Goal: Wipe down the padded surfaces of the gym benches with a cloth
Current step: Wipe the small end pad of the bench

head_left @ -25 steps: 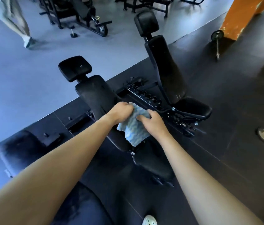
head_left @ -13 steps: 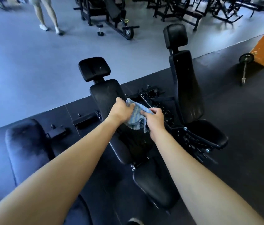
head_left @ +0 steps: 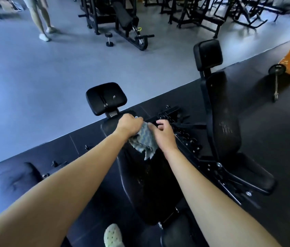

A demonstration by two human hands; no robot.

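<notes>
Head view: at the centre of the frame the left hand (head_left: pixel 129 126) clenches a bunched cloth (head_left: pixel 143 141), and the right hand (head_left: pixel 163 135) pinches its upper edge with curled fingers. The cloth, a soft rag with grey-blue wavy stripes and a frayed hem, hangs over the top of the middle bench (head_left: pixel 146 184), just below its blocky headrest (head_left: pixel 106 98). That glossy black pad looks speckled, so wiping seems barely begun; the right bench (head_left: pixel 226 132) and the lower-left bench (head_left: pixel 12 189) likely remain
</notes>
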